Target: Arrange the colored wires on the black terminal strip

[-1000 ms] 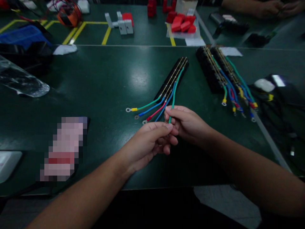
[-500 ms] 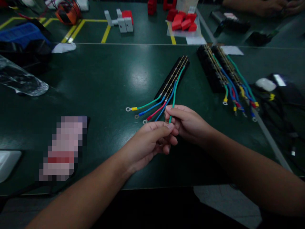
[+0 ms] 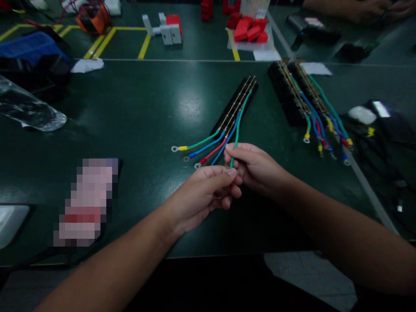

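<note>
A long black terminal strip [image 3: 238, 99] lies slantwise on the dark green table [image 3: 136, 112], with green, blue and red wires fanning out from its near end. My right hand [image 3: 256, 169] is closed around the free end of a green wire [image 3: 238, 125] that runs up into the strip. My left hand [image 3: 203, 195] is pinched against the right one at the same wire end; what its fingertips hold is hidden. Loose ring-terminal ends [image 3: 176, 149] rest on the table just left of my hands.
Two more wired black strips [image 3: 299, 95] lie at the right. Red parts [image 3: 248, 30] and grey-and-red blocks [image 3: 167, 28] sit at the back. A clear plastic bag [image 3: 26, 110] and a blue tray [image 3: 29, 45] are at the left. Another person's hands [image 3: 373, 8] are top right.
</note>
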Demonstrator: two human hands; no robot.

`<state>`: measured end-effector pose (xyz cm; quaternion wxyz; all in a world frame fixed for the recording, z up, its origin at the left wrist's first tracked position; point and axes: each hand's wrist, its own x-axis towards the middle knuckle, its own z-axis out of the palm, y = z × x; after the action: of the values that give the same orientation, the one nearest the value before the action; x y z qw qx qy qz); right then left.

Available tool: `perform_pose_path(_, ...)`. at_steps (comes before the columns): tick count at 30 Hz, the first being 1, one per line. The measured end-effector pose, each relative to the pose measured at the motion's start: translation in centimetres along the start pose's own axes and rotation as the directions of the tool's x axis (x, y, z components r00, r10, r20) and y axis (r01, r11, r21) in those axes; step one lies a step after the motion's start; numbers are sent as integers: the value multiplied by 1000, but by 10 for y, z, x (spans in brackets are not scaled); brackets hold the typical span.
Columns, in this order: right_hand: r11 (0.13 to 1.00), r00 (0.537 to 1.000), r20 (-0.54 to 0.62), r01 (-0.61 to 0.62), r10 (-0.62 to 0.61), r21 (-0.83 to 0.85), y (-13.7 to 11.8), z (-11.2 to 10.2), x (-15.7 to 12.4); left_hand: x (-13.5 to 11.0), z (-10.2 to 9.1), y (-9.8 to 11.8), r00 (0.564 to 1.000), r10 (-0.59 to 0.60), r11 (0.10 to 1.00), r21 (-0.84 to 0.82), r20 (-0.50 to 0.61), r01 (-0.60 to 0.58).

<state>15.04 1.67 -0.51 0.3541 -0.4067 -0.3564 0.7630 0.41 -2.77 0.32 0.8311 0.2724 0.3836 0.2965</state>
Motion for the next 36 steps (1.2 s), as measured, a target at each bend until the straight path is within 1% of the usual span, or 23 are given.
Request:
perform_pose_path(3, 1000, 1000, -3, -3, 3, 1, 0, 0, -1, 0, 0, -1, 1000, -11, 1000, 8, 2, 11)
perform_pose_path(8, 1000, 1000, 0, 18, -18, -1, 1, 0, 0, 0, -1, -2, 997, 70, 997, 11, -10, -70)
perform_pose_path(13, 1000, 1000, 7, 2, -2, 7, 0, 0, 0, 0, 0, -1, 1000, 6, 1000, 4, 6, -6)
perform_pose_path(16, 1000, 1000, -6, 0, 0, -3, 1, -1, 0, 0, 0, -2, 1000, -14, 1000, 10, -9, 14)
perform_pose_path(18, 1000, 1000, -4, 7, -7, -5, 1, -1, 0, 0, 0, -2, 1000, 5, 1000, 15, -18, -4)
perform_pose_path(21, 1000, 1000, -9, 20, -20, -8, 2, -1, 1, 1, 1, -3, 997, 69, 997, 35, -33, -68)
perform_pose_path(23, 1000, 1000, -16, 25, -25, -11, 2, -1, 1, 1, 0, -3, 995, 92, 994, 53, -34, -90)
perform_pose_path(30, 1000, 1000, -12, 5, -5, -7, 2, -1, 1, 0, 0, -3, 1000, 21, 999, 50, -8, -20)
perform_pose_path(36, 1000, 999, -28, 15, -15, -10, 1, 1, 0, 2, 1, -4, 989, 135, 985, 116, -60, -127)
